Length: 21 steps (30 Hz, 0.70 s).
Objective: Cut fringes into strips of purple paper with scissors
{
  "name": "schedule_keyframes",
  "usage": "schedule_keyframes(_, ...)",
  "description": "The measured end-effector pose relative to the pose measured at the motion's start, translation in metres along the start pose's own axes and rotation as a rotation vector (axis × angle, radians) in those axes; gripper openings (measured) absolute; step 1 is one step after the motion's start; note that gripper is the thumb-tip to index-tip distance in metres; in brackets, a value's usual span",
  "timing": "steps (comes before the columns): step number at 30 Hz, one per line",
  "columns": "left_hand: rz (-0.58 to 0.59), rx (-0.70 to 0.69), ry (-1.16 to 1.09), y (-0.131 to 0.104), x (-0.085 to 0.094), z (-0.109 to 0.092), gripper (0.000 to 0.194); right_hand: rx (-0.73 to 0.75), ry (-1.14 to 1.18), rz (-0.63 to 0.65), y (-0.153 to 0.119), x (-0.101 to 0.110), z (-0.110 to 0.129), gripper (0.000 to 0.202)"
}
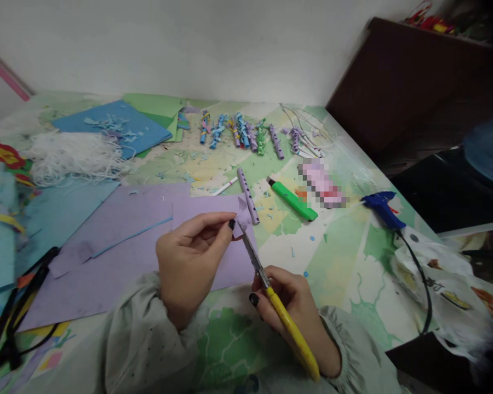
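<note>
My left hand (195, 257) pinches a small purple paper piece (239, 225) between thumb and fingertips, above purple sheets (139, 219). In my right hand (296, 306) are yellow-handled scissors (290, 323), their blades pointing up and left with the tips at the small paper. How far the blades are parted is hard to tell. Just beyond the fingertips lies a purple paper tube with dark holes (248, 196). A white stick (225, 186) rests to its left, and a green utility knife (293, 201) to its right.
Several decorated paper rolls (240, 131) lie at the back. White string (76, 158) and blue paper (119, 123) are at the left, near black glasses (14, 312). A blue glue gun (384, 209) and plastic bag (447, 290) sit right. A blurred patch covers a pink object (321, 183).
</note>
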<state>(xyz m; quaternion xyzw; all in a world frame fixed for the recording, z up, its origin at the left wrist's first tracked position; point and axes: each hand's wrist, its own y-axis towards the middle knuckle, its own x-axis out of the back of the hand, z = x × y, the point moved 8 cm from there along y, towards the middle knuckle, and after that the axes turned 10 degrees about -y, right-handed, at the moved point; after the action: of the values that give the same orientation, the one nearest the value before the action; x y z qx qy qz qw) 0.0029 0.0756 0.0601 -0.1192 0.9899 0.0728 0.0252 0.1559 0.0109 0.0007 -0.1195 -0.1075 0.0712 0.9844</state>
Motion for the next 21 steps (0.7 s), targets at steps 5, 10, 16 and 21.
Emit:
schedule_keyframes(5,-0.001,0.008,-0.006,0.0001,-0.0005,0.0002,0.013,0.003,0.009,0.0,0.0004,0.0003,-0.0008,0.01)
schedule_keyframes(10,-0.015,-0.008,-0.017,0.0009,-0.0006,-0.0022,0.014,0.028,0.046,0.031,-0.0015,-0.0014,0.0024,0.014)
schedule_keyframes(16,-0.018,-0.001,0.004,0.0005,0.0005,-0.0013,0.014,0.049,0.065,0.049,-0.0027,-0.0015,0.0034,0.016)
schedule_keyframes(21,-0.027,-0.018,0.036,-0.0006,0.0009,-0.0032,0.013,0.059,0.037,0.046,-0.0012,-0.0017,0.005,0.014)
